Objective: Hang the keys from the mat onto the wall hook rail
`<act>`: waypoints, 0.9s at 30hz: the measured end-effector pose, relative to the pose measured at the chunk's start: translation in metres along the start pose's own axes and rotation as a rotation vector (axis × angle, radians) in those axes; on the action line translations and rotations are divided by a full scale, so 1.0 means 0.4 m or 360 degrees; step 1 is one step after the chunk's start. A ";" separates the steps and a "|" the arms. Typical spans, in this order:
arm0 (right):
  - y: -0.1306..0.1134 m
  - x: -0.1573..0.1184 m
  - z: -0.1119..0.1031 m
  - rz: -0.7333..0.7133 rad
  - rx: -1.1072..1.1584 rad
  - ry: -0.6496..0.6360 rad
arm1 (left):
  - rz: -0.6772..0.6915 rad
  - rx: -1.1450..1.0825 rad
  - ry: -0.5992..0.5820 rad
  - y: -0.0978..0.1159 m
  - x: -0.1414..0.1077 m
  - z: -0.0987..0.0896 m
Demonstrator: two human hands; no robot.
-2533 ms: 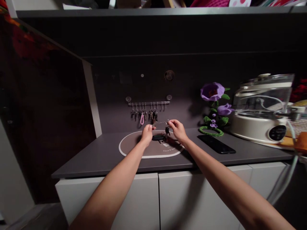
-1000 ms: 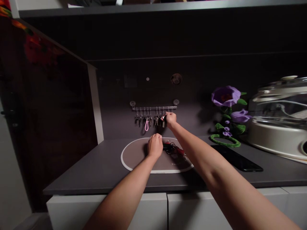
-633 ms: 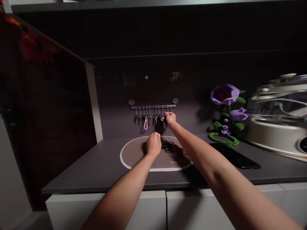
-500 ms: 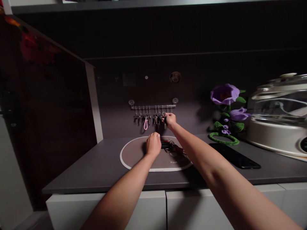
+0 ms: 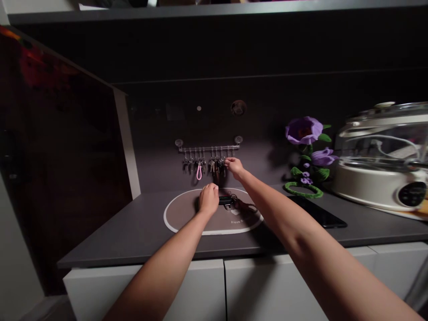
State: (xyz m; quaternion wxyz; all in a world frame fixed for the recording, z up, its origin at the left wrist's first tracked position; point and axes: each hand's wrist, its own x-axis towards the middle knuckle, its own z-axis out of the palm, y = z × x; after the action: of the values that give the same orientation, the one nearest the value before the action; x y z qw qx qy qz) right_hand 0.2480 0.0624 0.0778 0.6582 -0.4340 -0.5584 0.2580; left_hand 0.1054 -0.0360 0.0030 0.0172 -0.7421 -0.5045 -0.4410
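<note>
My right hand is raised at the right end of a clear hook rail on the wall. Its fingers are pinched at a bunch of keys hanging there; the exact contact is small and dark. My left hand is closed on the left end of a black strap-like item lying over the oval mat. What sits inside that fist is hidden. Metal rings and dark pieces lie at the item's right end. More keys hang along the rail, with a pink loop among them.
Purple craft flowers with a green ring base stand right of the mat. A black phone lies in front of them. A white appliance with a clear cover stands farther right. A shelf overhangs the counter.
The view has shifted slightly, so the scene sits further left. My right hand stays by the keys at the rail's right end, and my left hand stays on the black item.
</note>
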 end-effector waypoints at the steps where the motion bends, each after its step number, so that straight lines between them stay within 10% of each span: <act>1: -0.008 -0.007 -0.004 0.0043 -0.0003 0.0018 | 0.0018 -0.0004 -0.0004 0.000 -0.001 0.000; 13: -0.100 -0.175 -0.067 0.0241 0.0228 -0.0193 | 0.0216 -0.0051 -0.0123 0.005 -0.009 -0.008; 27: 0.004 -0.305 -0.152 -0.0055 -0.0354 -0.0239 | 0.0312 0.0054 -0.0362 -0.012 -0.016 -0.005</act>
State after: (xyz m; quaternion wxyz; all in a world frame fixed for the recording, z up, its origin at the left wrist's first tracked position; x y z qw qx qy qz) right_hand 0.2768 -0.0545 0.0141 0.5668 -0.4740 -0.6386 0.2150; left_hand 0.1000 -0.0394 -0.0022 0.0154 -0.8327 -0.4355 -0.3417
